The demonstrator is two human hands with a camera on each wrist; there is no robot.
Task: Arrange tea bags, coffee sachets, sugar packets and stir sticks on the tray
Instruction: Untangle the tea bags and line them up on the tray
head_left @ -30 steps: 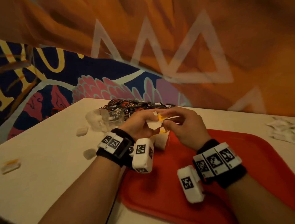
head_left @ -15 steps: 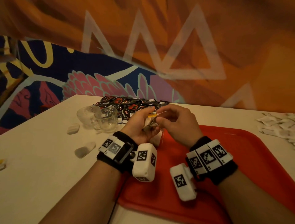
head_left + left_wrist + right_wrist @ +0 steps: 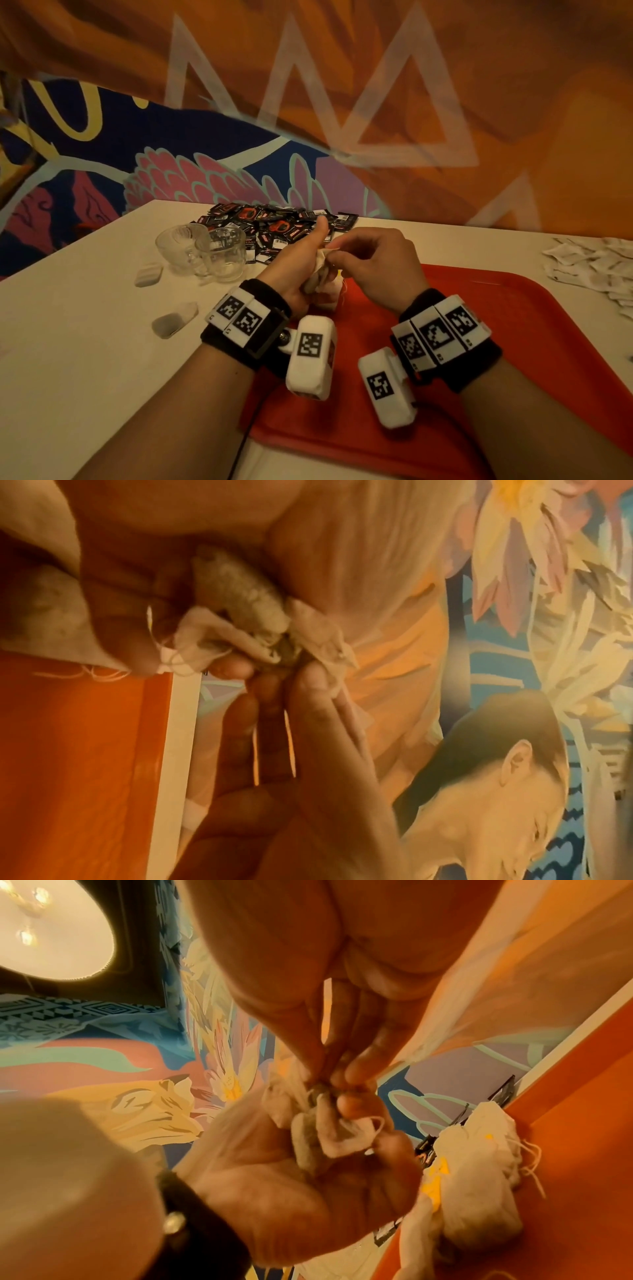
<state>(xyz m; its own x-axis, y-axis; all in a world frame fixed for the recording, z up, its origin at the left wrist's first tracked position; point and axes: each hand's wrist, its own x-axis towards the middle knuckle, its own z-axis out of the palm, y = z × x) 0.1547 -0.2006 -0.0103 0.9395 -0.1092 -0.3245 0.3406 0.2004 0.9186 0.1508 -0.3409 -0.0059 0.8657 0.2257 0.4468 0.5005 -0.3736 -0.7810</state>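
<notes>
You have a crumpled bunch of tea bags [image 3: 317, 279] caught between both hands over the near-left corner of the red tray [image 3: 534, 329]: your left hand [image 3: 291, 265] curls round them, thumb up, while your right hand [image 3: 373, 263] pinches their tops. This looks like the tea-bag step, so next you'd likely free one without snagging its string and lay it down. Beyond your hands lie dark coffee sachets [image 3: 274, 226] and two glass cups [image 3: 205, 250] on the pale table [image 3: 78, 342], under a painted mural wall [image 3: 342, 102].

2 clear glass mugs [image 3: 202, 251] side by side on white table [image 3: 85, 342], painted mural wall [image 3: 342, 102] behind
</notes>
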